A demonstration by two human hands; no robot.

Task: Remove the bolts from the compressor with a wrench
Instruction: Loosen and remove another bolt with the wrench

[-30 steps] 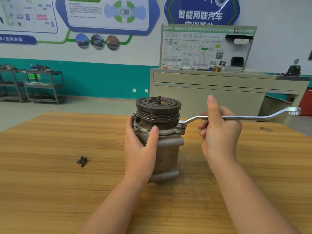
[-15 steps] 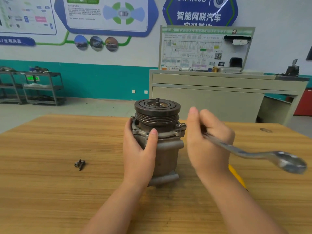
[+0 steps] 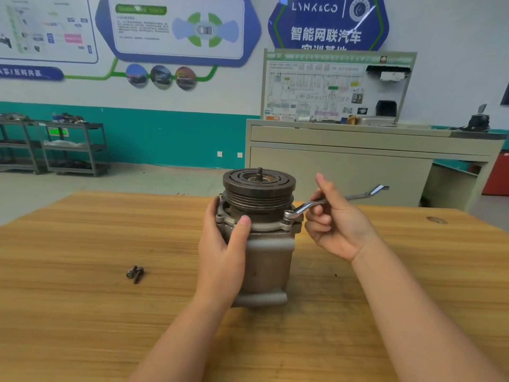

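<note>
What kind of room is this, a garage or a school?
Probably a car-mechanics training workshop: wall posters about cars, a wiring-diagram teaching board, and a compressor being worked on at a wooden table.

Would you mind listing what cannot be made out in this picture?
- Head view: the bolt under the wrench ring end is covered.
- The compressor left side is hidden by the left hand.
- The loose bolts on the table: too small to count.
</note>
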